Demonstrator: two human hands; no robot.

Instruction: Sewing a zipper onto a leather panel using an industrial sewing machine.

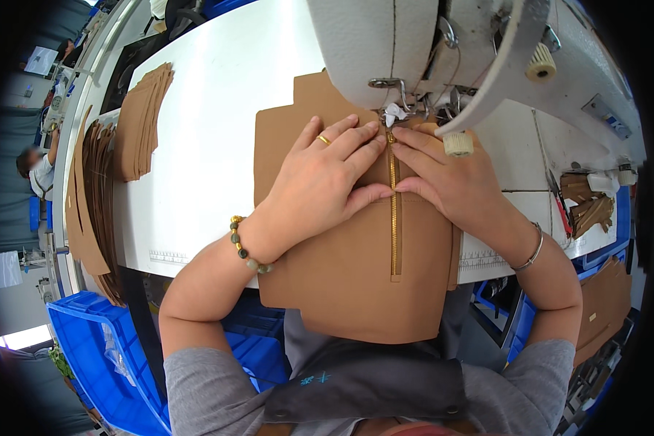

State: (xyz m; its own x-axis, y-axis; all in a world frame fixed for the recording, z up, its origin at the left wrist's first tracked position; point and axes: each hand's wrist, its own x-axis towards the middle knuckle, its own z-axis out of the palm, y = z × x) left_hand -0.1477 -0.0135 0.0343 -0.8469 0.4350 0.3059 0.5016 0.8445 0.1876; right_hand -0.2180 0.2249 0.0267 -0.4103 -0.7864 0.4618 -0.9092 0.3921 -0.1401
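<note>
A brown leather-like panel [356, 291] with notched corners lies over the table's front edge, its near part hanging toward my lap. Down it runs a brass-toothed zipper [394, 240], its far end close to the needle area of a white sewing machine [392, 43]. My left hand [330, 171] rests flat on the panel left of the zipper, fingers stretched forward. On the zipper's right, my right hand [439, 171] presses down with fingers extended toward the presser foot. Both thumbs meet at the zipper. A scrap of white material [393, 113] sits by the needle.
Stacked brown panels [142, 123] lie on the white table [203, 94] at left, with more pieces [98, 196] beside them. Blue crates [102, 349] stand below. At right are red-handled scissors [559, 207] and brown scraps [588, 207]. Another person [40, 171] sits far left.
</note>
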